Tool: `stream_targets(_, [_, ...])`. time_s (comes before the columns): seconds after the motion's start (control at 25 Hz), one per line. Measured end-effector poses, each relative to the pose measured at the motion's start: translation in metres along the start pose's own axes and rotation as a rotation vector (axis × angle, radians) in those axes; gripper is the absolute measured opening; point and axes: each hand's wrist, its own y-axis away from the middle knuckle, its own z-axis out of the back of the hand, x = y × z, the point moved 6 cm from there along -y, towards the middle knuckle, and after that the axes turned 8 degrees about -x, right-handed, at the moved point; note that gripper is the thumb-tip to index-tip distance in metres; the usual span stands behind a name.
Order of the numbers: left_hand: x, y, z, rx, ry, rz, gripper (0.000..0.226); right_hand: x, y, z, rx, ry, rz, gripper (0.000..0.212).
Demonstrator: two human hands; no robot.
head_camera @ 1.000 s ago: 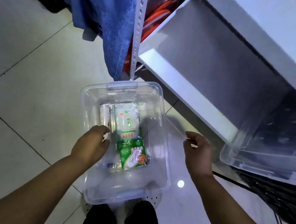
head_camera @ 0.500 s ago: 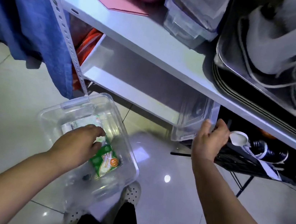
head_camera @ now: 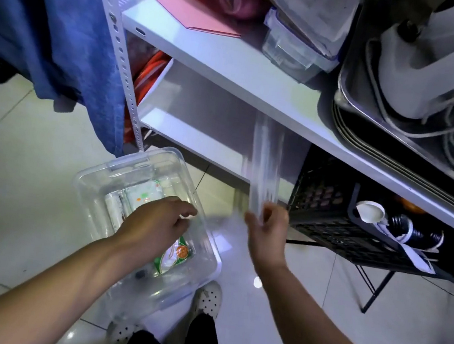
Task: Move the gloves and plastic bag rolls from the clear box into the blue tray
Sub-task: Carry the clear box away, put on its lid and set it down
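Note:
The clear box [head_camera: 90, 182] stands on the tiled floor in front of my feet. Inside it lie a green-printed glove pack [head_camera: 175, 256], a white pack [head_camera: 142, 192] and a plastic bag roll [head_camera: 113, 206]. My left hand [head_camera: 155, 226] is down inside the box over the packs with its fingers curled; whether it grips one is hidden. To the right of the box, my right hand [head_camera: 266, 234] holds the lower end of a clear plastic piece [head_camera: 264, 162], upright and blurred by motion. No blue tray is in view.
A white metal shelf rack [head_camera: 234, 63] rises ahead, loaded with containers, trays and cables. A black crate [head_camera: 329, 217] on a stand sits at the right under the shelf. Blue cloth [head_camera: 65, 35] hangs at the left. My shoes [head_camera: 207, 299] are beside the box.
My left hand went from the box's rim down onto the packs. My right hand reached to the lower shelf, took the clear plastic piece and has pulled it out, now standing upright.

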Motion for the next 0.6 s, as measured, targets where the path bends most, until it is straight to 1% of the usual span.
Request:
stream_targets(0.08, [0.001, -0.004, 0.002, -0.029, 0.113, 0.045, 0.025, -0.001, 0.038, -0.019, 0.034, 0.068, 0.086, 0.022])
stream_targets(0.16, [0.01, -0.006, -0.004, -0.05, 0.244, 0.145, 0.033, -0.003, 0.072, -0.039, 0.101, 0.095, 0.164, 0.03])
stream_targets(0.24, [0.028, -0.004, -0.014, -0.059, 0.353, 0.313, 0.051, -0.009, 0.103, -0.059, 0.211, 0.134, 0.222, 0.038])
stream_targets(0.32, [0.052, 0.006, -0.022, -0.101, 0.462, 0.485, 0.058, -0.016, 0.122, -0.072, 0.313, 0.172, 0.291, 0.039])
stream_targets(0.4, [0.079, 0.024, -0.029, -0.137, 0.452, 0.567, 0.052, -0.028, 0.125, -0.079, 0.389, 0.203, 0.366, 0.034])
stream_targets(0.44, [0.091, 0.033, -0.032, -0.142, 0.407, 0.581, 0.045, -0.037, 0.118, -0.078, 0.388, 0.213, 0.367, 0.031])
stream_targets(0.52, [0.115, 0.049, -0.039, -0.174, 0.394, 0.618, 0.03, -0.065, 0.093, -0.073, 0.314, 0.252, 0.295, 0.028])
stream_targets(0.6, [0.14, 0.063, -0.047, -0.232, 0.482, 0.672, 0.012, -0.104, 0.067, -0.068, 0.249, 0.379, 0.18, 0.031])
